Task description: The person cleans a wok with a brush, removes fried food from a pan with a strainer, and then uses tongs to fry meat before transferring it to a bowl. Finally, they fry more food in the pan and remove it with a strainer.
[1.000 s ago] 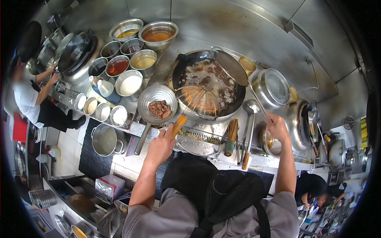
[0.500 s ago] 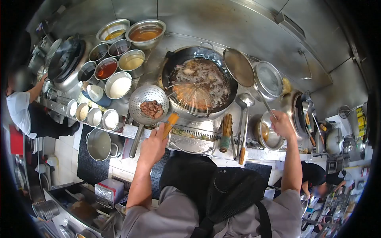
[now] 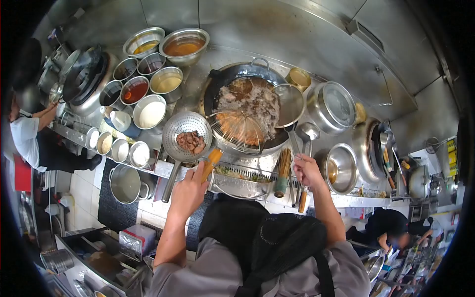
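My left hand (image 3: 190,193) is closed around the yellow-orange handle of a wire spider strainer (image 3: 236,131). Its basket, with orange-brown food showing under or in the wires, sits over the near side of a black wok (image 3: 217,81) of bubbling dark oil. In my right hand (image 3: 308,172) is the handle of a fine-mesh skimmer (image 3: 289,104), whose round head overlaps the wok's right side. Beside the spider, a perforated ladle (image 3: 170,133) bears pieces of browned meat (image 3: 190,142); its handle hangs over the counter edge near my left hand.
Left of the wok stand bowls of sauce (image 3: 134,91) and white powder (image 3: 149,113). A bamboo brush (image 3: 282,180) and a metal ladle (image 3: 309,131) lie near my right hand. Farther right are a steel bowl (image 3: 342,168) and a lidded pot (image 3: 336,106). Another person (image 3: 27,126) stands far left.
My right hand has moved left and inward, bringing the skimmer down over the wok's right side. A small tin behind it now shows. My left hand and the spider have barely moved.
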Available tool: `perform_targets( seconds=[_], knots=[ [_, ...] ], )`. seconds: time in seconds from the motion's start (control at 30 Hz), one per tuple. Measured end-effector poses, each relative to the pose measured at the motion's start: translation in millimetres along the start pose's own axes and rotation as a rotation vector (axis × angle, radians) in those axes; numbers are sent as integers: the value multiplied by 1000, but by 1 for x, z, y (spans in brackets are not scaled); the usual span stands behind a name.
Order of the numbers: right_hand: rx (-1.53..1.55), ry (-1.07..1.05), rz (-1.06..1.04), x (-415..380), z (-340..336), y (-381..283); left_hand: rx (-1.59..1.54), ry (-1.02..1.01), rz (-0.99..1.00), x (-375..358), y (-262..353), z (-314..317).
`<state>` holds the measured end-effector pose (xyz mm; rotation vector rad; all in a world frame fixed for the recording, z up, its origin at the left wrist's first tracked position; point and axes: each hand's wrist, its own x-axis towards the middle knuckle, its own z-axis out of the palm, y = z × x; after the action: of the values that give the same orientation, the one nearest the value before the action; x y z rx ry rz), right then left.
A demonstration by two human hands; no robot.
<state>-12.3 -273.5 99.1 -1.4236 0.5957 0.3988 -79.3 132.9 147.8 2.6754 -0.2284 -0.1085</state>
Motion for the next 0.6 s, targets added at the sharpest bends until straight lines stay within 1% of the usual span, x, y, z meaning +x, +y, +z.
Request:
perform_targets(
  seconds=[0.03,0.1,0.17,0.2,0.23,0.3,0.33,0.37,0.43,0.47,0.6],
  knots=[
    [39,-51,21,12,1,-1,8,2,-1,-1,2,-3],
    [25,-73,13,37,-3,-5,18,7,-2,-2,6,-10],
    [91,-208,66,54,-3,-14,28,30,23,-5,11,-19],
    [68,-234,87,60,-5,-18,34,33,20,-5,14,-23],
    [69,-243,87,63,-5,-22,40,46,12,-6,17,-28],
    [96,-350,144,70,-7,-28,56,61,-4,-6,20,-33],
    [79,-366,161,71,-8,-31,33,75,-20,-5,21,-35],
    [80,-376,163,75,-10,-31,10,89,-36,-5,22,-37],
    [96,-472,182,82,-14,-32,3,112,-45,-6,23,-37],
    [106,-478,182,83,-16,-32,-10,133,-46,-6,23,-36],
    [178,-549,210,83,-18,-34,2,103,-81,-8,25,-35]
  ],
)
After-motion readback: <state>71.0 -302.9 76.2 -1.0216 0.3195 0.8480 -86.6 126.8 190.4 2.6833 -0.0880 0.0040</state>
